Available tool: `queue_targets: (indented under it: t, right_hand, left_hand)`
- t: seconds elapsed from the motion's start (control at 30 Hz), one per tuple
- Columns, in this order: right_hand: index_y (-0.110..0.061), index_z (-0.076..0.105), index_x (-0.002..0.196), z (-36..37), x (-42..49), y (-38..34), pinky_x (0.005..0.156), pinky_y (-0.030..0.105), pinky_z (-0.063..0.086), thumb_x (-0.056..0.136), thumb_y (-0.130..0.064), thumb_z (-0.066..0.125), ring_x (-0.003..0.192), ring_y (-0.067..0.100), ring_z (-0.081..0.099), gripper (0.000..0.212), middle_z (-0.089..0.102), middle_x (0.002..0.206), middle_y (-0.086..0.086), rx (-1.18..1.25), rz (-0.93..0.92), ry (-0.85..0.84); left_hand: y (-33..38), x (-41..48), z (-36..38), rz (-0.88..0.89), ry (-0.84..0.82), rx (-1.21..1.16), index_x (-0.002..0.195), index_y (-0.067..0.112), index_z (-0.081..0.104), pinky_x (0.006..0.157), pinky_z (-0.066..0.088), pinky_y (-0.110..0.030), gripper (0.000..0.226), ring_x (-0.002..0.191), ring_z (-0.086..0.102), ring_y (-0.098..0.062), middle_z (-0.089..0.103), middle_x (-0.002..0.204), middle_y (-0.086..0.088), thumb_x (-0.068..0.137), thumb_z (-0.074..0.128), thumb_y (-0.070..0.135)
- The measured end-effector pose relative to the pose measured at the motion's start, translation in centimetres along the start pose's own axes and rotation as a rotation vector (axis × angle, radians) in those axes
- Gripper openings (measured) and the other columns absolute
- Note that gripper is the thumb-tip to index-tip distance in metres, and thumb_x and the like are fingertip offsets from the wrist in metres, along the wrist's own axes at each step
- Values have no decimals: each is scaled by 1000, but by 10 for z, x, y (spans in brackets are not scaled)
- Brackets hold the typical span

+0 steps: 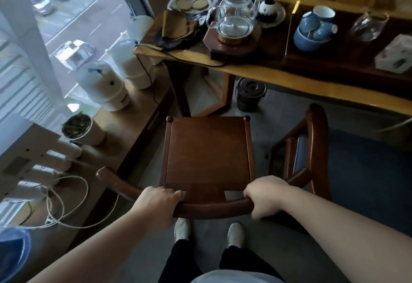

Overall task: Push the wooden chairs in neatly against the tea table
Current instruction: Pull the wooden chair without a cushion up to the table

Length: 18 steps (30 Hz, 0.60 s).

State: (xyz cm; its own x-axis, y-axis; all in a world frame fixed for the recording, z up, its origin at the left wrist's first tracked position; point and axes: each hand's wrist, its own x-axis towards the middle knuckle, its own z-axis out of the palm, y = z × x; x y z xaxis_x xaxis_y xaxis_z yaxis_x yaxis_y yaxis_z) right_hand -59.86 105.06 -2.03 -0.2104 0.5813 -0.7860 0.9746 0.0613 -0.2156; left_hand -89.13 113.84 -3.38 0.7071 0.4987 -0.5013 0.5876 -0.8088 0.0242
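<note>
The table point(278, 75) spans the upper right, a glass teapot point(234, 15) near its left end. The chair point(208, 151) stands short of its near edge. Left hand point(159, 202) and right hand point(265, 195) each grip the curved backrest, fingers closed around it.

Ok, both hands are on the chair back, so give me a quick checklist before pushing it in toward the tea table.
1. Left hand grips the backrest rail: ok.
2. Right hand grips the same rail: ok.
3. Chair seat bare, nothing to slide off: ok.
4. Chair squared to the tea table edge: not ok, it sits slightly askew.
5. Floor under the table clear: not ok, a dark lidded pot stands ahead to the right.
6. Gap to the second chair on the right: ok, they stand apart.
</note>
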Motion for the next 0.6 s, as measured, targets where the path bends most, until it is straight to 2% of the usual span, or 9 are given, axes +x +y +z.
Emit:
queue_targets:
  t: [0.07, 0.23, 0.37, 0.43, 0.6]
  right_hand:
    - [-31, 60, 79, -1, -1, -2, 55, 30, 47, 65, -44, 65, 66, 12, 60, 20, 64, 74, -8, 5, 28, 9]
    - [-33, 57, 77, -3, -1, -20, 60, 31, 46, 65, -38, 65, 68, 12, 57, 15, 62, 74, -8, 15, 109, -5]
    - [-34, 52, 70, 5, 5, -44, 63, 32, 44, 67, -38, 63, 68, 12, 56, 12, 61, 73, -9, 87, 130, 45]
    - [-33, 53, 71, 7, 10, -57, 65, 33, 47, 66, -39, 62, 69, 12, 58, 12, 63, 75, -7, 134, 138, 73]
    - [-32, 56, 73, 8, 17, -72, 65, 32, 48, 68, -38, 65, 68, 12, 59, 12, 64, 75, -6, 240, 196, 123]
  left_hand:
    - [-16, -2, 0, 26, 1, 13, 93, 30, 50, 65, 45, -34, 24, 80, 62, -21, 63, 83, 7, 71, 47, 41]
    - [-35, 1, -2, 157, -46, 76, 90, 30, 51, 52, 32, -32, 21, 65, 60, -24, 52, 64, 6, 71, 44, 35]
    - [-64, 1, 2, 237, -50, 122, 94, 32, 51, 51, 33, -31, 24, 58, 51, -21, 38, 57, 9, 73, 42, 36]
    - [-83, 5, -3, 257, -65, 150, 95, 34, 50, 51, 35, -30, 23, 58, 50, -19, 34, 57, 11, 73, 43, 34]
    - [-107, 30, -22, 303, -56, 194, 84, 34, 46, 56, 44, -30, 13, 64, 57, -17, 39, 59, 11, 71, 45, 31]
